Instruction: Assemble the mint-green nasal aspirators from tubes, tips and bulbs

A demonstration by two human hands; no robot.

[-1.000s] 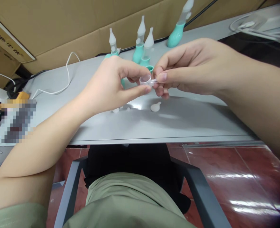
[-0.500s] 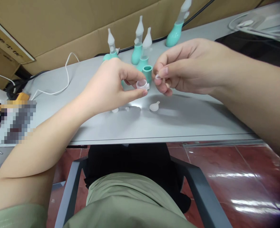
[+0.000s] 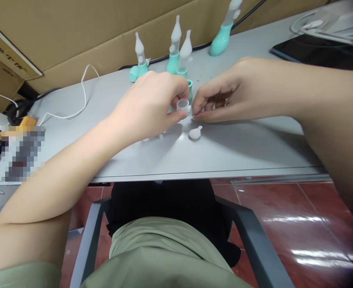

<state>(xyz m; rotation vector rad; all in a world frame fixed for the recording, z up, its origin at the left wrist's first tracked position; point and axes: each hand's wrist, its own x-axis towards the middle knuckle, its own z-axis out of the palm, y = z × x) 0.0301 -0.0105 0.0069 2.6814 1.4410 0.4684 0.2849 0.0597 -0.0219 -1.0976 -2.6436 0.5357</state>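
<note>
My left hand [image 3: 158, 102] pinches a clear plastic tube [image 3: 182, 105] between thumb and fingers, its round open end turned up. A short stub sticks out from the tube's right side. My right hand [image 3: 221, 96] is closed right beside that stub, thumb and index fingertip pressed together. The small white cap in that pinch is almost wholly hidden. A white teardrop-shaped silicone tip [image 3: 194, 133] lies on the table below the hands. Behind my left fingers shows the open rim of a teal rubber bulb [image 3: 190, 86].
Teal nasal aspirators with white tips stand at the back, such as one on the left [image 3: 139, 56], one in the middle [image 3: 173, 60] and one on the right [image 3: 220, 40]. A dark tablet-like slab [image 3: 314, 52] lies at the right. A white cable [image 3: 83, 92] curls at the left.
My right hand has turned over and moved down and left, bringing its fingertips to the tube's side stub. My left hand has shifted slightly right with the tube.
</note>
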